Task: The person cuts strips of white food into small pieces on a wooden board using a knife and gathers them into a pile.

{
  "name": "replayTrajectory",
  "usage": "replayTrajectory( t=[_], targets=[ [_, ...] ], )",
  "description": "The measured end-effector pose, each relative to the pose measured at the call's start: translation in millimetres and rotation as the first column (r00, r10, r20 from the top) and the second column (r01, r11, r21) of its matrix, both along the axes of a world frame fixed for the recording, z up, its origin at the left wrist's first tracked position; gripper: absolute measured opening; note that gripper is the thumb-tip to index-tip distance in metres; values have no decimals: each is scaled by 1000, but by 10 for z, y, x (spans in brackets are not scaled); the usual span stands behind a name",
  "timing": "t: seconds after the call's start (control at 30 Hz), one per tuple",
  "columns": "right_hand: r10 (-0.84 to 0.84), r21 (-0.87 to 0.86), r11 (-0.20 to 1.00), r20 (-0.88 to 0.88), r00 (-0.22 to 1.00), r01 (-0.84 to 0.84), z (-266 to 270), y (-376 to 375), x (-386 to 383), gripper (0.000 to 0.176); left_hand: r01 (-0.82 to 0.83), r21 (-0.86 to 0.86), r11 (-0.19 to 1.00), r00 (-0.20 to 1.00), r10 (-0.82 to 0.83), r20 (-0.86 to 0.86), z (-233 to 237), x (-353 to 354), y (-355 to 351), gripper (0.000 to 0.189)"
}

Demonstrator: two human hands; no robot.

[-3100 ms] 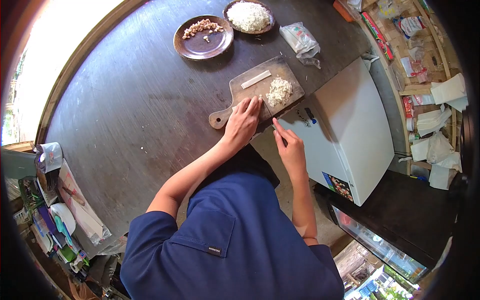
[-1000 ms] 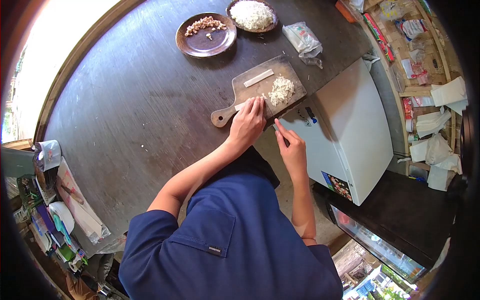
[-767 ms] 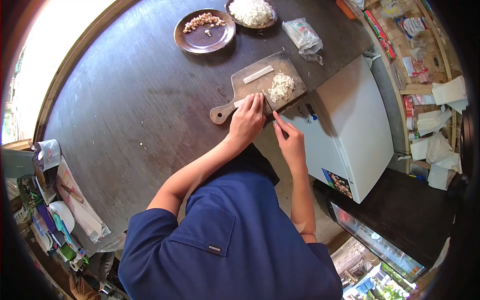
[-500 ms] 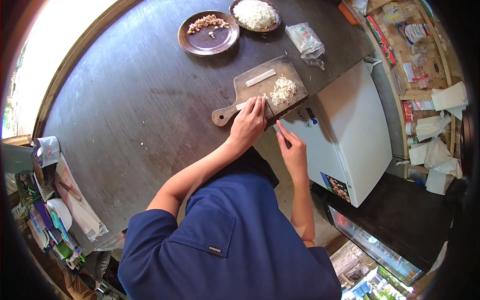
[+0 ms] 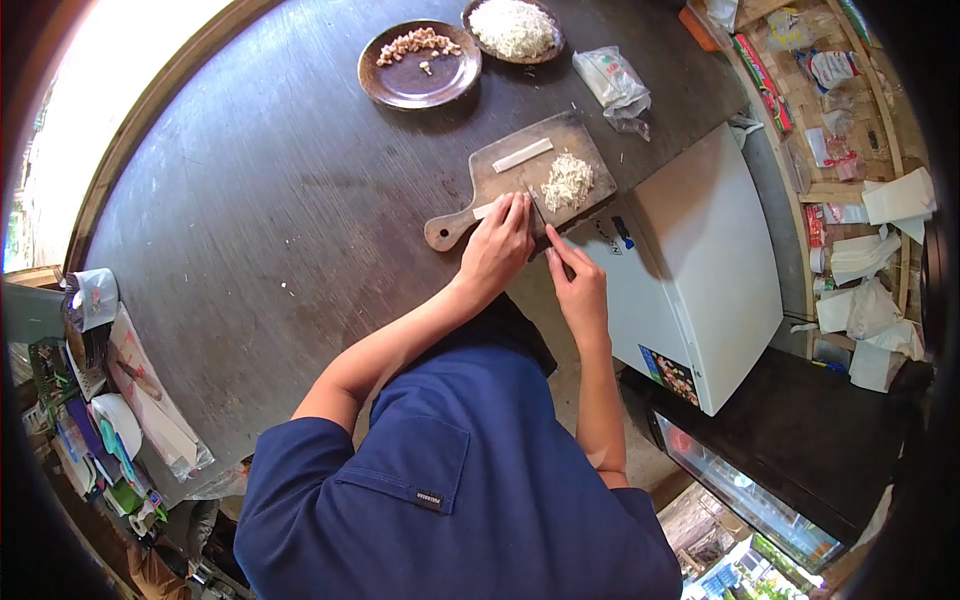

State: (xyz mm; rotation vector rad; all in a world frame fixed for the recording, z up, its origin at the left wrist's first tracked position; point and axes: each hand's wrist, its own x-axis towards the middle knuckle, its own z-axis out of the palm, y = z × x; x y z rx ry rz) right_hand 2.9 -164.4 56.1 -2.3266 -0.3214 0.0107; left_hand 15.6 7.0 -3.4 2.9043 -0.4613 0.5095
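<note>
A wooden cutting board (image 5: 500, 180) with a handle lies on the dark round table (image 5: 270, 220). On it sit a pile of shredded white food (image 5: 568, 182) and a whole white strip (image 5: 522, 155). My left hand (image 5: 497, 248) presses a second white strip (image 5: 483, 211) flat against the board, fingers together. My right hand (image 5: 575, 285) grips a knife (image 5: 535, 205) whose blade rests on the board just right of my left fingertips.
A brown plate with chopped nuts (image 5: 420, 65) and a bowl of white shreds (image 5: 512, 25) stand at the table's far side, a plastic bag (image 5: 612, 82) beside them. A white fridge-like box (image 5: 690, 260) stands right of the table. Clutter lines the left edge.
Over the frames my right hand rocks the knife up and down next to my left fingers. My left hand stays on the strip; the shredded pile is about the same.
</note>
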Motion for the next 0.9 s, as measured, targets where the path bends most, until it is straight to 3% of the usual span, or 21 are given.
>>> replayTrajectory(
  t=[0.07, 0.13, 0.23, 0.27, 0.33, 0.43, 0.53, 0.73, 0.9],
  targets=[
    [6, 5, 1000, 10, 1000, -6, 55, -6, -44, 40, -5, 24, 1000, 1000, 4, 18, -4, 2, 15, 64],
    [-51, -129, 991, -156, 986, 31, 199, -35, -134, 38, -4, 59, 998, 1000, 2, 28, -8, 2, 10, 64],
    [-64, -134, 990, -195, 979, 38, 222, -55, -140, 38, -22, 5, 1000, 1000, 22, 19, -2, -1, -4, 65],
    [-65, -135, 990, -195, 979, 39, 156, -57, -127, 38, -21, 4, 1000, 1000, 21, 19, 9, -7, -2, 65],
    [-6, -3, 1000, 1, 1000, 6, 2, -4, -51, 38, -3, 39, 999, 1000, 2, 24, 48, -4, 15, 64],
    [-6, 39, 999, 33, 999, 5, -16, 47, 0, 39, 11, 68, 998, 999, -14, 42, 39, -5, 25, 63],
    [-24, -43, 999, -52, 998, 22, 43, -26, -123, 39, 3, 13, 1000, 1000, -3, 22, 38, 4, 27, 61],
    [-26, -62, 998, -48, 999, 23, 47, -29, -124, 39, 3, 23, 1000, 999, -3, 41, 10, -3, 18, 61],
    [-25, 12, 1000, -24, 999, 25, 44, 19, -78, 39, 11, -63, 998, 1000, -11, -5, 3, 5, 24, 58]
  ],
)
